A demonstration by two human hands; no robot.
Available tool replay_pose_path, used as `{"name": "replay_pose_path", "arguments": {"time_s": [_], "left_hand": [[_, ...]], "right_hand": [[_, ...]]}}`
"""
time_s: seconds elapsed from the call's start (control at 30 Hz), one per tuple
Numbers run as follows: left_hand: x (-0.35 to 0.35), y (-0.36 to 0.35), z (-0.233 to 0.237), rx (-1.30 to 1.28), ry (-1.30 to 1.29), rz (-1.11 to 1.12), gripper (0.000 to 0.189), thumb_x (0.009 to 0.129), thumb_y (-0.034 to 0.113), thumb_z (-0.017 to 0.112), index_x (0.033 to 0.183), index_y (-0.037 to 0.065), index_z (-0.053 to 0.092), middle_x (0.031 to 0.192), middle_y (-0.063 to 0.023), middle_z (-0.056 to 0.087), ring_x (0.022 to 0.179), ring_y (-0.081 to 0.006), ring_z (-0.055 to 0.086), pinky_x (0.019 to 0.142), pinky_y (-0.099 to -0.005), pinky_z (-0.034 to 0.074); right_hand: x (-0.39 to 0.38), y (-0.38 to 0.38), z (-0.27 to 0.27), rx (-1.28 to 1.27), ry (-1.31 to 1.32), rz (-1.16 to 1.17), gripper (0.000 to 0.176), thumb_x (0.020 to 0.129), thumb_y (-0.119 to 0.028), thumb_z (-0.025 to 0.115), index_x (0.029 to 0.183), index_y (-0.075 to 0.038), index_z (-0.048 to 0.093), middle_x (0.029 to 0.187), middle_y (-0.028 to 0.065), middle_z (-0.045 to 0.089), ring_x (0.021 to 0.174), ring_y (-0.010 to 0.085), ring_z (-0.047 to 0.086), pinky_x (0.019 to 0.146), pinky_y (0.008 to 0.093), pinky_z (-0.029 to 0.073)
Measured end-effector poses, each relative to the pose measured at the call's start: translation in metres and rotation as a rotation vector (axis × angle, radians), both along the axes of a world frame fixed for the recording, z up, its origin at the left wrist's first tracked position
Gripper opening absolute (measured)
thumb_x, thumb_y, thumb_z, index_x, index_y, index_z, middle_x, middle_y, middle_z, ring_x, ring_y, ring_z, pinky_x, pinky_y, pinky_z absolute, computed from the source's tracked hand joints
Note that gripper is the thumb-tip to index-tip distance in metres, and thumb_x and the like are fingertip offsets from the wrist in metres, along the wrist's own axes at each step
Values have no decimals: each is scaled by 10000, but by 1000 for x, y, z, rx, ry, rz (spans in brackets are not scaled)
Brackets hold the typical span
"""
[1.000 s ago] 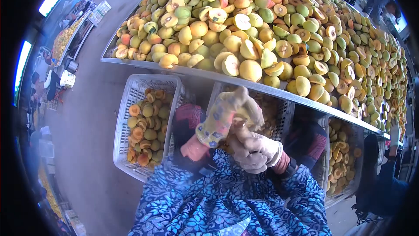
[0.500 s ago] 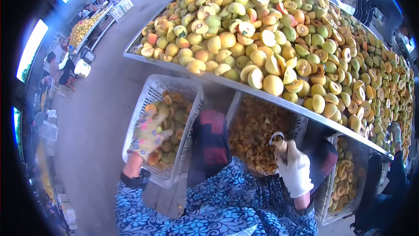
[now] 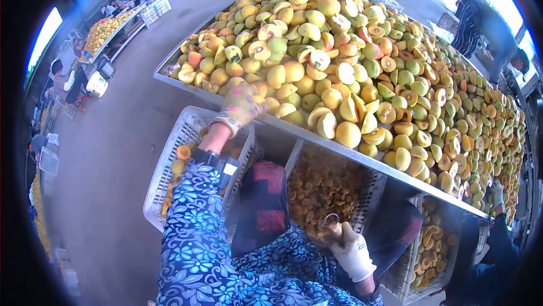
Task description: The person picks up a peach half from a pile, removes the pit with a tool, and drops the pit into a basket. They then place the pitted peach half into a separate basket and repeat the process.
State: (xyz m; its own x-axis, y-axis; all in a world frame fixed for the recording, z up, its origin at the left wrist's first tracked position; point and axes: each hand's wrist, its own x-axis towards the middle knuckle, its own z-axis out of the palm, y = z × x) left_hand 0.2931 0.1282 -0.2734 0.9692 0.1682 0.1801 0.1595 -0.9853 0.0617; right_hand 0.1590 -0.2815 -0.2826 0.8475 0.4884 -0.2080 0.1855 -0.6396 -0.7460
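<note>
My left hand [image 3: 240, 108], in a flower-patterned glove, reaches over the metal rim of the table [image 3: 317, 132]. Its blurred fingers stretch out at the near edge of a heap of halved yellow peaches [image 3: 294, 71]. In a white glove, my right hand [image 3: 352, 252] is closed around a small tool with a curved metal loop [image 3: 331, 219]. That hand is low over a crate of brown-orange scraps [image 3: 325, 184], between my knees. Under my left forearm stands a white crate [image 3: 164, 184] with peach halves in it, partly hidden by the sleeve.
Another crate [image 3: 410, 255] of peach halves stands to my right. Beyond it, a co-worker's gloved hand [image 3: 497, 194] touches the heap. Another person [image 3: 492, 34] bends at the table's far side. A seated person [image 3: 68, 82] and a white bucket [image 3: 97, 84] are at the left.
My left hand has moved from above the left crate up and forward to the heap's edge. My right hand, still on the looped tool, has shifted lower and to the left.
</note>
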Motion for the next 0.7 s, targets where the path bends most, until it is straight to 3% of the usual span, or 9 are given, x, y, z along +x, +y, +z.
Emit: {"name": "replay_pose_path", "arguments": {"time_s": [0.07,0.13,0.2,0.27,0.33,0.4,0.43,0.57,0.7], "left_hand": [[-17,-7,18,-1178,-215,44,390,898,345,683,1126,34,620,1047,-126,637,952,-263,637,832,-400,541],[-45,-41,37,-1838,-476,-176,461,921,372,651,1194,6,591,1136,-157,639,1025,-262,642,874,-406,562],[-71,-80,41,-2194,-415,-238,555,950,435,587,1275,-12,549,1205,-206,624,1081,-303,634,905,-452,565],[-87,-117,42,-2444,-281,-279,657,959,510,529,1327,-34,509,1231,-228,613,1075,-332,636,889,-439,571],[-98,-144,17,-2570,-191,-144,567,986,490,491,1154,-39,606,1124,-205,662,995,-296,674,867,-417,581],[-112,-190,30,-2177,-347,-98,478,1029,403,451,1116,-40,611,1087,-173,668,986,-241,658,878,-380,558],[-114,-199,37,-2250,-260,2,468,1030,403,448,1093,-31,612,1109,-159,658,996,-232,649,885,-365,551],[-124,-222,34,-2278,-255,-47,443,1030,404,444,1095,-1,613,1092,-138,647,978,-206,639,844,-335,545],[-129,-233,24,-2070,-361,-134,392,1023,366,465,1086,10,615,1109,-127,634,961,-198,635,828,-320,540]], "right_hand": [[4,1,1,43,63,-55,162,829,-76,652,891,-12,517,704,188,594,633,363,595,596,390,468],[7,5,-3,229,92,-47,193,860,-146,644,931,-30,507,716,219,590,696,434,618,604,438,469],[12,20,17,259,123,-67,187,865,-139,646,939,-24,519,716,211,585,659,415,601,605,422,465],[14,31,30,313,49,11,180,877,-138,642,945,-21,524,720,214,588,634,391,590,596,407,462],[16,41,43,408,142,20,169,892,-141,634,946,-22,527,714,212,584,624,379,584,590,400,460],[14,47,50,448,130,38,197,910,-172,636,953,-14,528,723,204,585,630,382,590,587,401,461],[12,48,49,461,113,56,217,910,-192,646,956,-14,532,727,200,586,632,382,591,588,402,461],[5,42,46,481,110,37,256,914,-244,660,963,-20,545,733,195,582,645,382,594,594,401,463],[5,35,42,503,158,51,267,930,-269,637,999,-21,562,766,201,599,682,385,612,619,400,474]]}}
